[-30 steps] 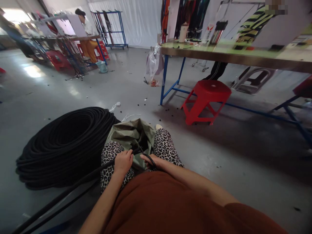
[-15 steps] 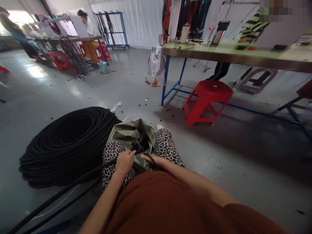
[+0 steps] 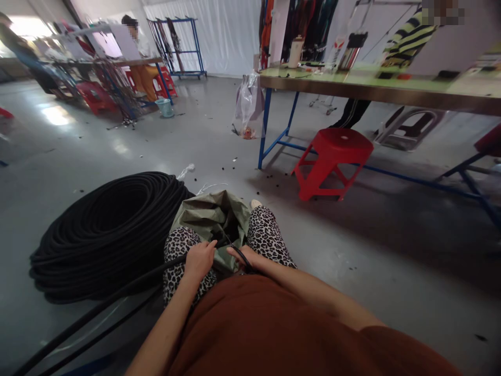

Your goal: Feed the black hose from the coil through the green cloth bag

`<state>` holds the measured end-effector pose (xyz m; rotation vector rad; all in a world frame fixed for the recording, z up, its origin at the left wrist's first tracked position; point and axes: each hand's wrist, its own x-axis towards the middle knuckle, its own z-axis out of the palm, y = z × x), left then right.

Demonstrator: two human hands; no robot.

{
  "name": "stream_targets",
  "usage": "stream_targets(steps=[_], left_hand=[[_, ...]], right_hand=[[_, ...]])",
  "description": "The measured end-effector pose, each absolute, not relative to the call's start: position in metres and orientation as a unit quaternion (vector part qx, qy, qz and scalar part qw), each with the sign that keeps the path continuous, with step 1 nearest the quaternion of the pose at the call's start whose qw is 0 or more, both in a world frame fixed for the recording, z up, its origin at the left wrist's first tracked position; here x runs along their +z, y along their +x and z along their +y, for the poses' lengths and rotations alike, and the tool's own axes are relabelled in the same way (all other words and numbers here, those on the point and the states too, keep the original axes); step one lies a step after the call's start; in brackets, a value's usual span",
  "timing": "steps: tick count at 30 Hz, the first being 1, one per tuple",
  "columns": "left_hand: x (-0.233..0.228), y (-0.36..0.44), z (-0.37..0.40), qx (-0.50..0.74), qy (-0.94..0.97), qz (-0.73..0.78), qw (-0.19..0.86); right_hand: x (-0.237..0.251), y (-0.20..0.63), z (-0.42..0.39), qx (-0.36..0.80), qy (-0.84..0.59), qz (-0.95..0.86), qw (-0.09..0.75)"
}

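Note:
My left hand (image 3: 200,259) is closed around a thick black cord (image 3: 129,286), which runs from the lower left across my left thigh. In my right hand (image 3: 247,256) is a pair of scissors (image 3: 246,259); the dark handle loops past my fingers and the thin blades point up toward the cord's end by my left fingertips. Between my knees, just beyond both hands, an olive-green sack (image 3: 191,211) gapes, its inside dark with black pieces that I cannot make out clearly. To the left of my legs a large coil of black cord (image 3: 78,245) lies on the floor.
A red stool (image 3: 340,151) stands in front of a long table (image 3: 376,91) with blue legs at the right. From its corner hangs a clear plastic bag (image 3: 249,107). Behind that table is a person in a striped top. Other people and worktables are at the far left.
Both hands stay nearly in place, holding the cord and the scissors. The person in the striped top has shifted slightly behind the table.

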<state>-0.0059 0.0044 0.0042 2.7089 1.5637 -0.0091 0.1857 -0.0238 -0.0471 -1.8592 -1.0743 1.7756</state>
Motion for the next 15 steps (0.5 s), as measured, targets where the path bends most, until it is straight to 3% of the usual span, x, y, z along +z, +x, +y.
stream_targets(steps=[15], left_hand=[[0.000,-0.003,0.006,-0.023,0.861,0.508,-0.001]], right_hand=[[-0.023,0.184,-0.029,0.593,-0.676,-0.422,0.117]])
